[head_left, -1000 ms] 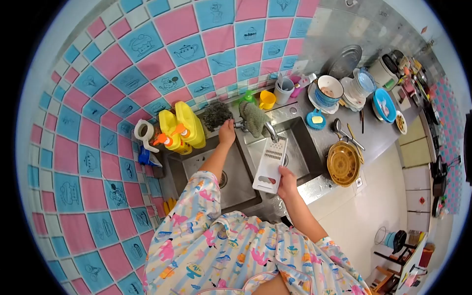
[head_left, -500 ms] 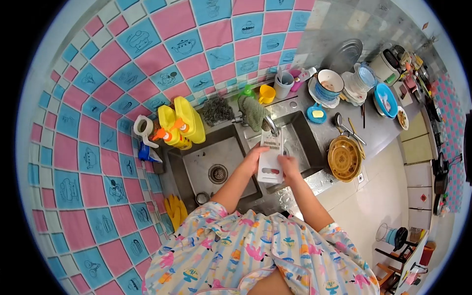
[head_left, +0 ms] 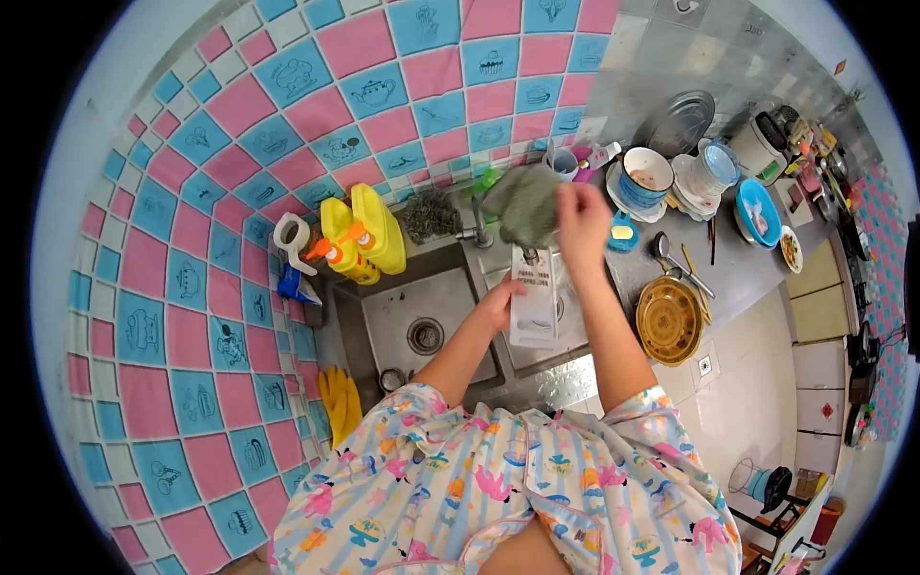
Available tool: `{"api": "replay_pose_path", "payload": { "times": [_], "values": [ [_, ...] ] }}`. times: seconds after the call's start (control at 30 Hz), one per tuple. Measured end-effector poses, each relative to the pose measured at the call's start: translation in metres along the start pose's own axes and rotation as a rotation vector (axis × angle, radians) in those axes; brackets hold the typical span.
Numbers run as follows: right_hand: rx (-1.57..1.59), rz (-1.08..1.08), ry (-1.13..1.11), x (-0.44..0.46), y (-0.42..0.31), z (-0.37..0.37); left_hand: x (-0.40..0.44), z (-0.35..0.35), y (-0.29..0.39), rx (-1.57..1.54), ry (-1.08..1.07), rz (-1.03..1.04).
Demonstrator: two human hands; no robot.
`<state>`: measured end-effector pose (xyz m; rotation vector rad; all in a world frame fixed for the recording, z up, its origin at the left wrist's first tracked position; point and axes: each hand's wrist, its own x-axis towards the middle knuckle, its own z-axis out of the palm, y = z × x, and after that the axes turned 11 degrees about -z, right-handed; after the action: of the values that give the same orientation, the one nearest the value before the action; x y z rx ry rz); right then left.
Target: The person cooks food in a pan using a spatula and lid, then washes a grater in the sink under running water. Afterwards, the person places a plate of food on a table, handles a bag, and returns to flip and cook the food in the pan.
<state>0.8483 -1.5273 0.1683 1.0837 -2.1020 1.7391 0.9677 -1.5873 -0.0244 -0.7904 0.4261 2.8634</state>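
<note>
A flat white grater with rows of small cutting holes is held over the right sink basin. My left hand grips it along its left edge, fingers closed. Up by the tap, my right hand pinches a grey-green cloth, which stretches leftward from the fingers and looks slightly blurred. The cloth hides most of the tap and its spout.
Left of the sink stand two yellow bottles, with yellow gloves nearer me. A dark scouring mesh lies behind the tap. To the right are stacked bowls, a brown basket and a ladle.
My right hand has left the grater, moved up to the tap and taken hold of the cloth, which is now spread and lifted. My left hand still holds the grater.
</note>
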Motion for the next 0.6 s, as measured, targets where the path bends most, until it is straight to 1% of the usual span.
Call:
{"api": "replay_pose_path", "payload": {
  "times": [0.03,0.1,0.13,0.23,0.3,0.33,0.4,0.47,0.5,0.53,0.6],
  "values": [
    [0.039,0.045,0.064,-0.001,0.002,-0.016,0.0,-0.002,0.001,-0.022,-0.02,-0.023],
    [-0.04,0.057,0.148,-0.014,-0.005,-0.041,-0.007,0.004,0.0,-0.008,-0.015,0.011],
    [-0.098,0.07,0.097,-0.025,0.008,-0.047,-0.008,0.006,-0.002,-0.002,-0.012,0.025],
    [-0.266,-0.177,-0.098,-0.075,0.06,-0.033,-0.003,0.004,-0.009,-0.012,-0.091,0.032],
    [-0.268,-0.464,-0.276,-0.099,0.082,-0.019,0.012,-0.009,-0.015,-0.128,-0.129,-0.037],
    [-0.269,-0.455,-0.336,-0.107,0.092,-0.013,0.015,-0.008,-0.017,-0.187,-0.146,-0.07],
    [-0.263,-0.437,-0.458,-0.123,0.11,-0.002,0.009,0.001,-0.025,-0.156,-0.13,-0.11],
    [-0.171,-0.19,-0.531,-0.121,0.142,0.007,-0.009,0.027,-0.031,-0.091,-0.13,-0.15],
    [-0.122,-0.063,-0.567,-0.118,0.152,0.011,-0.006,0.022,-0.034,-0.066,-0.136,-0.156],
    [-0.276,0.029,-0.546,-0.115,0.154,0.013,-0.002,0.014,-0.038,-0.042,-0.142,-0.163],
    [-0.309,0.109,-0.501,-0.12,0.152,0.018,0.006,0.003,-0.038,0.043,-0.14,-0.16]
  ]
}}
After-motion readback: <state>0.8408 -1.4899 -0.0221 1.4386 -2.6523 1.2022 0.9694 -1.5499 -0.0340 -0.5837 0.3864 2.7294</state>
